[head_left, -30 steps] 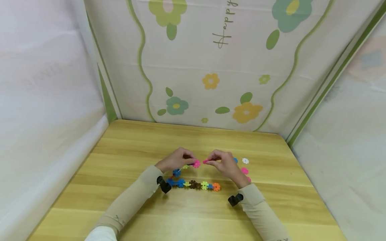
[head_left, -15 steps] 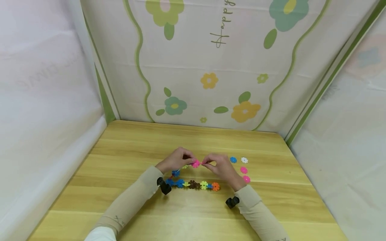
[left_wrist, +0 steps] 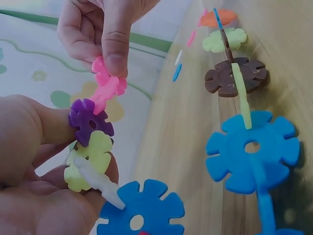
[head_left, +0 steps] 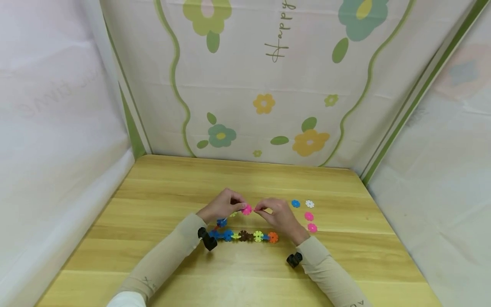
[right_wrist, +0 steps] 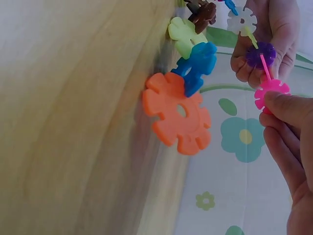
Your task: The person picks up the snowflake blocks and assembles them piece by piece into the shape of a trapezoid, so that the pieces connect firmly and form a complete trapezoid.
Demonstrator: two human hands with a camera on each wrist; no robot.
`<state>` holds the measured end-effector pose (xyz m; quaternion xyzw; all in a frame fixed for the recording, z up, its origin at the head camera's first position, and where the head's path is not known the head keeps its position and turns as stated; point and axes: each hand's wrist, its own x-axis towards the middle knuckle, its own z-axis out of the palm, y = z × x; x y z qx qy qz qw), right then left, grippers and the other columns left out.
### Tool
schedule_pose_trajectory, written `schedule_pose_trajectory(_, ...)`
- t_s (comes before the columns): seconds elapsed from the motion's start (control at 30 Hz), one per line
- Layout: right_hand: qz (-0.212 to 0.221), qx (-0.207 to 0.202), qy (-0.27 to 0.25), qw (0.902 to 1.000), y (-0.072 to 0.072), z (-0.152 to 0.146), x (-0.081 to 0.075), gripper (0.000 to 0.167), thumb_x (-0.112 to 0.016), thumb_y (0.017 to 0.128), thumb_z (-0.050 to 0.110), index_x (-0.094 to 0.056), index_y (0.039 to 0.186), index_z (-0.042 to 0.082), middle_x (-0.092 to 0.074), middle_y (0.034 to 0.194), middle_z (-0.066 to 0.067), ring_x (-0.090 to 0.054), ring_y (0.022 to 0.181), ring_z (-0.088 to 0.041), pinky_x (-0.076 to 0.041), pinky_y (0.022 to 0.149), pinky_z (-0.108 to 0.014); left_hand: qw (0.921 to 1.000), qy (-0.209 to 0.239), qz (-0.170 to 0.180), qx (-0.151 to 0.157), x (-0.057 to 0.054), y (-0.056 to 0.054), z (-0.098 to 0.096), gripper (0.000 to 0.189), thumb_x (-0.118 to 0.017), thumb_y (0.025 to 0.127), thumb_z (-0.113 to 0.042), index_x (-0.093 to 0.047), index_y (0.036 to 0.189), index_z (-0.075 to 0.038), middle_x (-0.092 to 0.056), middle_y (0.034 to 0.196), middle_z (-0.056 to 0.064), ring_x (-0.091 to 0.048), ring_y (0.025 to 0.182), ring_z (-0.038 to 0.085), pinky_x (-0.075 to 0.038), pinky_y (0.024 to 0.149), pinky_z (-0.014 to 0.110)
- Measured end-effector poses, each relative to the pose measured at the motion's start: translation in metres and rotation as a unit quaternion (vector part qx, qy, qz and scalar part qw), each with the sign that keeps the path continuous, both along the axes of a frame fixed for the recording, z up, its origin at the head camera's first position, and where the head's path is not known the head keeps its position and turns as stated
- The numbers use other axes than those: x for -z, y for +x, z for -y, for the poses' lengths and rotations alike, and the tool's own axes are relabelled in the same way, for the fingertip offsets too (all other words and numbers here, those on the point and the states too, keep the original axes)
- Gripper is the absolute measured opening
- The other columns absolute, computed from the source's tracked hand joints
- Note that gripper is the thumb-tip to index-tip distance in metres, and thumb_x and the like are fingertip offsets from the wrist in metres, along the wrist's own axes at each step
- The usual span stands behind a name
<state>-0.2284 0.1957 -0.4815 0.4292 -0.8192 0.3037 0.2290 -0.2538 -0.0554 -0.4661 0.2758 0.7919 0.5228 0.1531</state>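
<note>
My left hand [head_left: 224,205] pinches a purple snowflake disc [left_wrist: 90,120] in a chain of interlocking plastic discs. A pink disc [left_wrist: 108,90] is slotted into the purple one. Thumb and fingers of my right hand [head_left: 278,213] pinch a second pink disc [right_wrist: 266,89], its edge meeting the first pink disc. Beyond the purple disc, the chain runs through a yellow disc [left_wrist: 100,147], a white disc [right_wrist: 242,20] and a blue disc [left_wrist: 161,200]. The rest of the chain lies along the table, through brown discs [head_left: 243,236], to an orange end disc [head_left: 273,237].
On the wooden table [head_left: 172,179], right of my right hand, lie a loose blue disc [head_left: 296,204], a white disc [head_left: 310,204] and two pink discs [head_left: 309,216]. A flower-printed cloth [head_left: 230,85] rises behind the table, with pale cloth at both sides.
My right hand has moved left, bringing its pink disc against the pink disc on the chain. My left hand keeps its grip almost in place.
</note>
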Motion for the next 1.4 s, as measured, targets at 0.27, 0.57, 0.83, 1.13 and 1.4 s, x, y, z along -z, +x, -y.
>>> schedule_pose_trajectory(0.27,-0.062,0.006,0.003,0.998,0.005,0.002,0.001,0.013,-0.088,0.083,0.0,-0.079,0.09,0.006,-0.08,0.088,-0.002,-0.076,0.078,-0.014,-0.063,0.074,-0.026,1.0,0.001,0.004,-0.008,0.0,0.002,-0.003,0.022,-0.062,0.107,-0.014,-0.083,0.101,-0.01,-0.08,0.096,0.006,-0.071,0.094,0.044,-0.06,0.084,0.038)
schedule_pose_trajectory(0.57,0.009,-0.003,0.017,0.9998,0.005,0.0,0.002,0.006,-0.082,0.09,0.003,-0.079,0.094,0.006,-0.08,0.092,-0.001,-0.077,0.085,-0.013,-0.062,0.079,-0.024,0.9993,-0.025,0.01,0.025,-0.001,-0.002,-0.002,0.024,-0.059,0.11,-0.018,-0.081,0.103,-0.011,-0.078,0.1,0.005,-0.071,0.095,0.036,-0.059,0.089,0.036)
schedule_pose_trajectory(0.83,0.033,0.002,0.014,0.9994,0.002,-0.009,0.002,0.018,-0.085,0.085,-0.002,-0.078,0.098,0.009,-0.08,0.096,0.001,-0.076,0.087,-0.011,-0.063,0.079,-0.025,0.9942,-0.066,0.046,0.072,-0.007,-0.007,-0.009,0.028,-0.062,0.108,-0.037,-0.077,0.12,-0.017,-0.078,0.114,0.002,-0.071,0.105,0.026,-0.058,0.097,0.043)
schedule_pose_trajectory(1.13,0.069,0.03,0.077,0.9942,0.01,-0.026,-0.013,0.017,-0.084,0.09,0.01,-0.077,0.105,0.009,-0.08,0.1,-0.004,-0.077,0.092,-0.015,-0.064,0.083,-0.031,0.9921,-0.056,0.054,0.099,-0.008,-0.005,-0.015,0.025,-0.068,0.105,-0.03,-0.076,0.117,-0.009,-0.075,0.116,0.019,-0.068,0.101,0.042,-0.058,0.092,0.053)
schedule_pose_trajectory(1.4,0.201,0.183,0.153,0.9501,0.028,-0.107,-0.015,0.022,-0.081,0.094,0.013,-0.074,0.112,0.0,-0.076,0.104,-0.013,-0.073,0.093,-0.025,-0.062,0.081,-0.04,0.9911,-0.058,0.054,0.107,-0.004,-0.005,-0.016,0.026,-0.072,0.102,-0.029,-0.077,0.118,-0.009,-0.077,0.114,0.008,-0.068,0.101,0.034,-0.057,0.093,0.047)
